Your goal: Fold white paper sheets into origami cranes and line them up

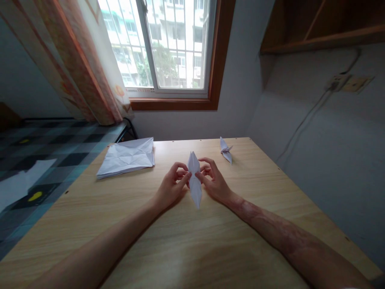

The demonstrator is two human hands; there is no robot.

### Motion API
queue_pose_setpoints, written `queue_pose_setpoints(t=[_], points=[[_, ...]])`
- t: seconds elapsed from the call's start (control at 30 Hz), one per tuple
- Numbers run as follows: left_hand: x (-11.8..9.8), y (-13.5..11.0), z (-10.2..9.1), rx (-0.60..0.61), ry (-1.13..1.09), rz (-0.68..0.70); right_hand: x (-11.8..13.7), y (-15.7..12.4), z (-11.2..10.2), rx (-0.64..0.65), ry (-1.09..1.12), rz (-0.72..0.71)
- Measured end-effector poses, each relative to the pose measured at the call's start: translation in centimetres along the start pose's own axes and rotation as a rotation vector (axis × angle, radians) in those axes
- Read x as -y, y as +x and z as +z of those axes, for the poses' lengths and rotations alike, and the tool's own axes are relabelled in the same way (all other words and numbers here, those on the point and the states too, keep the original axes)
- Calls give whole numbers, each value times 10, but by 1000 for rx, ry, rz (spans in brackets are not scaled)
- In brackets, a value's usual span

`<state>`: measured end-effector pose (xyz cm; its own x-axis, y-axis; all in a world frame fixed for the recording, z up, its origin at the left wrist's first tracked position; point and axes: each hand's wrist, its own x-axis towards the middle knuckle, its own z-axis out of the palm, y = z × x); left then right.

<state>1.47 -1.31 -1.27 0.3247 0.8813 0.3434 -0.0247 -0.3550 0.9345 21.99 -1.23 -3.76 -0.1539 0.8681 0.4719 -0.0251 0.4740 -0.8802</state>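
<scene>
A white paper folded into a long pointed diamond [195,182] stands between my hands above the wooden table [192,241]. My left hand [172,185] pinches its left edge with thumb and fingers curled. On the other side, my right hand [213,179] pinches the right edge the same way. The paper's lower tip points toward me and its upper tip points at the window.
A stack of creased white sheets [128,157] lies at the table's far left. A finished white paper crane [225,150] sits at the far right. A bed with a checked cover [36,160] is left of the table; walls close the back and right.
</scene>
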Motion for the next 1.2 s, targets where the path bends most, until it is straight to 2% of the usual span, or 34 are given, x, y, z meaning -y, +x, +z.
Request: queue_pose_setpoints(t=[0.13, 0.27, 0.47, 0.63, 0.7, 0.77, 0.9, 1.03, 1.13, 1.2], points=[[-1, 4, -4, -21, -25, 34, 5, -2, 0, 40, -147, -80], [0, 5, -5, -26, -100, 17, 5, 0, -1, 44, -174, -120], [-2, 1, -4, -7, 39, 1, 6, 5, -3, -16, -199, -118], [-3, 4, -6, -124, 196, 139, 13, 5, -4, -48, -249, -164], [-3, 6, -7, -138, 202, 161, 15, 5, -4, -46, -251, -178], [-3, 7, -8, -109, 136, 124, 17, 5, -4, -31, -242, -183], [-3, 8, -10, -51, -4, -22, 16, 3, -4, 49, -216, -100], [-1, 8, -11, -68, -30, -123, 13, 1, -3, 131, -165, 62], [1, 8, -9, -79, -68, -119, 12, 1, -2, 135, -121, 123], [2, 8, -7, -79, -90, -83, 12, 1, -3, 133, -126, 105]])
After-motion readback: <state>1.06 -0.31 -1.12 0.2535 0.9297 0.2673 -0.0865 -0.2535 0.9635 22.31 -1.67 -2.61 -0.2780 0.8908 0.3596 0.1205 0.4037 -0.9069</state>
